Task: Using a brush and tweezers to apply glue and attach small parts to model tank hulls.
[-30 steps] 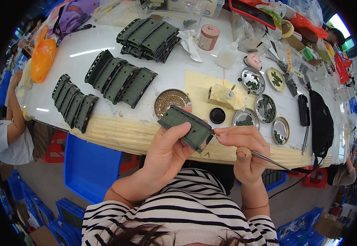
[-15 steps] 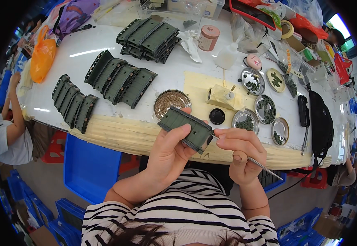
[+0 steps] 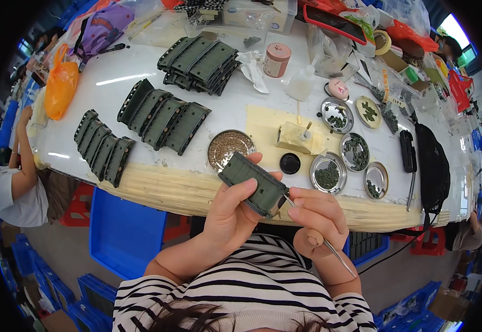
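Note:
My left hand point(image 3: 227, 213) holds a dark green ridged plastic panel point(image 3: 256, 187) tilted above the table's front edge, its thumb pressed on the face. My right hand point(image 3: 321, 218) is closed around slim metal tweezers point(image 3: 339, 257). Their tip meets the panel's right end, close to a dark and tan patch; whatever the tip may pinch is too small to make out. Just beyond the panel sits a round metal dish of small brown pieces point(image 3: 228, 148). A black round cap point(image 3: 290, 163) lies to its right.
Similar green panels stand in rows point(image 3: 163, 122) at left, with a stack point(image 3: 199, 63) behind. Metal dishes of green bits point(image 3: 327, 172) are at right, beside a masking-tape-covered block point(image 3: 299, 138). A black pouch point(image 3: 431, 166) lies farther right. A blue bin point(image 3: 122, 235) is below the table.
My right hand has moved slightly down and left, and the tweezers slope more steeply. The panel has turned a little in my left hand. The whole view has shifted slightly.

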A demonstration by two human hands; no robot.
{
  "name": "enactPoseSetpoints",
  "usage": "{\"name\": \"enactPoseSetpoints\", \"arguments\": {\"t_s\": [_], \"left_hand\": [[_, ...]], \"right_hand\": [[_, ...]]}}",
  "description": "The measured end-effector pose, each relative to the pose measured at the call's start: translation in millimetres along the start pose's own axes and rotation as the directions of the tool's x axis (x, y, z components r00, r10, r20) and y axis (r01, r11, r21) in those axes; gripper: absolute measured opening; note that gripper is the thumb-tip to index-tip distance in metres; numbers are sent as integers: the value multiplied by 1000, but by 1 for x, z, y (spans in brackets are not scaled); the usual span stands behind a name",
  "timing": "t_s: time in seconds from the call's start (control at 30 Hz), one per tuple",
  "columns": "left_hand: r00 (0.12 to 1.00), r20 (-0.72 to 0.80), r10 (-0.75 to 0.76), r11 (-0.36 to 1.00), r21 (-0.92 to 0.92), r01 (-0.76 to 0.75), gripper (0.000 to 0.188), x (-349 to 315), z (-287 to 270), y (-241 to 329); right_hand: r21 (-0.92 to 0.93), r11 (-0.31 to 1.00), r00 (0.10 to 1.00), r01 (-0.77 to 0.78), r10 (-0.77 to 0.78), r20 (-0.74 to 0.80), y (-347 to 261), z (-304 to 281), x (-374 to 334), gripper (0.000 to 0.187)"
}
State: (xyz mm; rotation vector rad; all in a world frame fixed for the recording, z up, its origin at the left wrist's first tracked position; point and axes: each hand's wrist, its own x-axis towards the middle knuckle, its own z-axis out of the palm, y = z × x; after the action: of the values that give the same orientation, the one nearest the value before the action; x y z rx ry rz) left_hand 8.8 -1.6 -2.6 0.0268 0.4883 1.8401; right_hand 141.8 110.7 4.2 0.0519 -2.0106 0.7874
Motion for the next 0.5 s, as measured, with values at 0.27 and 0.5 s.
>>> {"name": "enactPoseSetpoints", "arguments": {"t_s": [0.27, 0.5], "left_hand": [[1000, 28, 8, 1000, 12, -8, 48, 1, -2, -3], [998, 56, 15, 1000, 13, -16, 49, 1, -5, -3]], "right_hand": [[-54, 998, 1000, 26, -26, -1, -3, 1, -6, 26], [1, 1000, 999, -2, 2, -47, -3, 4, -8, 26]]}}
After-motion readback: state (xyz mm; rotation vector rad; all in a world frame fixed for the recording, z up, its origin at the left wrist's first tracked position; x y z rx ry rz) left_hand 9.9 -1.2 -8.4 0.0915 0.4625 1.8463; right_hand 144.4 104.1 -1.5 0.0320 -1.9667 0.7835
